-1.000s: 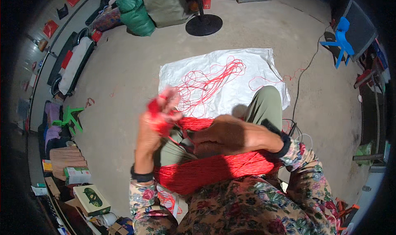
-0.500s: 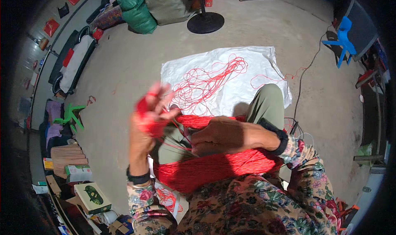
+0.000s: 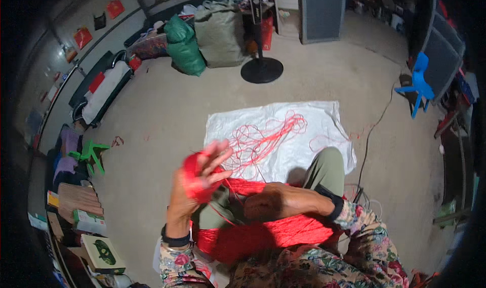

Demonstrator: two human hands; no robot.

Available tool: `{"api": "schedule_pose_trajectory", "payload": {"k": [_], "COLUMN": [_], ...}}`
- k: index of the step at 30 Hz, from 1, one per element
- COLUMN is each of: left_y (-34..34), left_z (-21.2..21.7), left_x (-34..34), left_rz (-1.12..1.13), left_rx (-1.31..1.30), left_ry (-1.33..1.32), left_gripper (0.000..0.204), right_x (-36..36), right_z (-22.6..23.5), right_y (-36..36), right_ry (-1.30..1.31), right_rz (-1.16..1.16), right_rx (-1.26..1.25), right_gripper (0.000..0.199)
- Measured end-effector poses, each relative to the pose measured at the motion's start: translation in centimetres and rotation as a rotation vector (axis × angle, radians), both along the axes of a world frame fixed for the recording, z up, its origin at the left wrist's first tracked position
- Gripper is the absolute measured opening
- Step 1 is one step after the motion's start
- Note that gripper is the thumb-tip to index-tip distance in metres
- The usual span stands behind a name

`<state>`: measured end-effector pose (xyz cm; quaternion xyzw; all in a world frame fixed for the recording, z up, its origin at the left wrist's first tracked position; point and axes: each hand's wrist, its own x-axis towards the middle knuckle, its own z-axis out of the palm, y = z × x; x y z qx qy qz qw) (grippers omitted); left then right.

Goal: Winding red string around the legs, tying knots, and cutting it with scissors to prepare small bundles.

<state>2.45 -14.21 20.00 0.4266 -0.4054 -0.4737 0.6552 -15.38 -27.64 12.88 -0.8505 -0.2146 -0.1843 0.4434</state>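
My left hand (image 3: pixel 205 174) is raised over the left knee, blurred by motion. Red cord (image 3: pixel 196 179) is wound round its palm and held there, while the fingers stretch outward. Thin strands run from it toward my right hand (image 3: pixel 266 204), which is closed over my lap; its fingertips are in shadow, and a strand enters its grip. A thick red cord bundle (image 3: pixel 304 230) lies across my lap, and part of it shows beyond the right hand. On the floor ahead, a white sheet (image 3: pixel 217 121) carries a loose tangle of red cord (image 3: pixel 271 136).
A black fan base (image 3: pixel 261 70) stands beyond the sheet. Green (image 3: pixel 185 50) and beige sacks (image 3: pixel 220 35) sit at the back. A blue chair (image 3: pixel 419 80) is at right, a green stool (image 3: pixel 91 154) and boxes (image 3: pixel 101 252) at left. A dark cable (image 3: pixel 373 121) crosses the floor.
The view has tilted up, so the floor and the sheet sit lower in it. The left hand keeps the wound cord and still blurs; the right hand stays closed over the lap.
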Motion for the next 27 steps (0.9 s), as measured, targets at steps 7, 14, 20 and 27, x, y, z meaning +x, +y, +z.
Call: {"api": "schedule_pose_trajectory", "payload": {"k": [7, 14, 20, 27], "left_y": [3.6, 3.0, 0.7, 4.1], "left_z": [-10.1, 0.8, -5.0, -3.6], "left_x": [-3.1, -1.2, -0.1, -5.1], "left_rz": [-0.374, -0.371, -0.028, -0.366], "left_rx": [0.579, 0.138, 0.459, 0.144], "left_ry": [-0.631, 0.339, -0.482, -0.115], "left_gripper": [0.038, 0.068, 0.043, 0.046], "right_x": [0.7, 1.5, -0.8, 2.4], "right_z": [8.0, -2.0, 7.8, 0.8], "right_y": [-2.9, -1.6, 0.1, -4.7], "right_ry": [0.353, 0.475, 0.216, 0.488], "right_rz": [-0.039, -0.047, -0.025, -0.052], "right_rx": [0.055, 0.271, -0.045, 0.316], "right_gripper": [0.013, 0.027, 0.017, 0.024]}}
